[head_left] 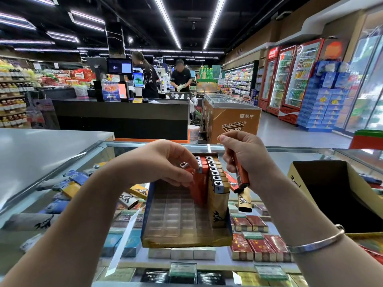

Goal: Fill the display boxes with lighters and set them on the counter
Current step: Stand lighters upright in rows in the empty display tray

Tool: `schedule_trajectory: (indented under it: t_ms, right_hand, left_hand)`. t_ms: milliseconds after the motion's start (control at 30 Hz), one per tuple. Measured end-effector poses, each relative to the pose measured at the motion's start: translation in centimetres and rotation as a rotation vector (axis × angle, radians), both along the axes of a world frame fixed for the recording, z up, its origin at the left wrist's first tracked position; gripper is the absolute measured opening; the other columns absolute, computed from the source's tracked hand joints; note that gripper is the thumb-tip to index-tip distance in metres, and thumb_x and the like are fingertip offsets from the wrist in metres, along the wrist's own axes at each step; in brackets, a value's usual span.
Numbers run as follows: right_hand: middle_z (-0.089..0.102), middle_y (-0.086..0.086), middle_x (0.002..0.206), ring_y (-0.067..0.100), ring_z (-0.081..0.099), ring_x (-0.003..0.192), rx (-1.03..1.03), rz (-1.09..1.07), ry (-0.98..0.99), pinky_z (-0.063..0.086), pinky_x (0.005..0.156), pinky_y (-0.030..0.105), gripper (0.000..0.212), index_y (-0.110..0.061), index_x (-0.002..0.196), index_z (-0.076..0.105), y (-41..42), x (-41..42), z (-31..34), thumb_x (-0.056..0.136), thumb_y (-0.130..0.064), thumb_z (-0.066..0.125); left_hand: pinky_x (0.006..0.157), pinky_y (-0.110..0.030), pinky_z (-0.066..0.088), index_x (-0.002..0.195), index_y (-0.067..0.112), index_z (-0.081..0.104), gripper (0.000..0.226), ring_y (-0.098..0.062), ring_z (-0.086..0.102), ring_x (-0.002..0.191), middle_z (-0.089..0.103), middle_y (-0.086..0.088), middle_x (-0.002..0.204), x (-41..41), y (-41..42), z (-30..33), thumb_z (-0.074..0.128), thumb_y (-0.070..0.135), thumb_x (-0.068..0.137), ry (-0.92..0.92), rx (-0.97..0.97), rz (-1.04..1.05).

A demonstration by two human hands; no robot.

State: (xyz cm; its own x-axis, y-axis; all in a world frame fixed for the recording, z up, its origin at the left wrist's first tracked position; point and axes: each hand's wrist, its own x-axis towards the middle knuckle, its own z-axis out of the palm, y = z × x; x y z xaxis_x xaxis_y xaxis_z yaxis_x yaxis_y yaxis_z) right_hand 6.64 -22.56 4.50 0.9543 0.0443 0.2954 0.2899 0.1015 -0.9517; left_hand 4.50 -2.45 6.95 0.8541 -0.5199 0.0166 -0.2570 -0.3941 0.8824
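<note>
Head view: left hand (165,162) curled, fingertips pinching the silver top of an orange lighter (199,183) standing in the orange row; its palm hides that row's front, so the count there is unclear. Right hand (246,160) closed around two lighters held head-down: one orange plastic lighter (241,175) and one tan lighter with a black animal print (244,200) below it; fingers cover their upper ends.

Both hands are over the open blue-and-tan cardboard display box (186,239), which rests on the glass counter top (290,156). Box contents: a full row of tan lighters (217,183) along the right wall, roughly nine silver heads visible, far ones blurred; orange row just left of it; remaining moulded clear slots unfilled.

Loose lighters (68,183) in blue, yellow and grey lie at left on the counter, several, edges soft. A second, dark-lined empty yellow box (327,195) stands at right, cut off by the wrist. Red cigarette packs (259,247) show beneath the glass.
</note>
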Motion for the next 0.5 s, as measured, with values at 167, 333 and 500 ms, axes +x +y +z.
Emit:
schedule_trajectory:
  t_ms: [167, 333, 500]
  right_hand:
    - [0.047, -0.003, 0.046, 0.01, 0.042, 0.039, -0.013, -0.016, 0.011, 0.036, 0.033, 0.019, 0.009, -0.008, 0.083, 0.058, 0.1, 0.0, 0.0, 0.092, -0.009, 0.055]
    - [0.047, -0.002, 0.046, 0.01, 0.042, 0.04, -0.019, -0.023, 0.016, 0.036, 0.033, 0.019, 0.009, -0.007, 0.084, 0.058, 0.0, -0.1, 0.2, 0.092, -0.009, 0.055]
    - [0.047, -0.002, 0.047, 0.01, 0.042, 0.039, -0.009, -0.018, 0.025, 0.036, 0.033, 0.019, 0.008, -0.007, 0.085, 0.058, 0.1, -0.1, 0.2, 0.093, -0.008, 0.054]
  left_hand:
    - [0.052, -0.017, 0.051, 0.081, 0.016, 0.066, 0.019, -0.012, 0.068, 0.059, 0.071, -0.002, 0.071, 0.2, -1.1, -1.0, 0.078, 0.017, 0.066, -0.318, -0.027, 0.178]
    - [0.055, -0.015, 0.052, 0.074, 0.028, 0.061, 0.02, -0.004, 0.066, 0.059, 0.069, 0.009, 0.072, 0.3, -1.7, -1.8, 0.078, 0.02, 0.069, -0.497, 0.109, 0.152]
    - [0.062, -0.017, 0.053, 0.079, 0.032, 0.066, 0.028, -0.005, 0.067, 0.066, 0.068, 0.005, 0.077, 0.4, -1.4, -1.6, 0.077, 0.008, 0.071, -0.466, 0.081, 0.091]
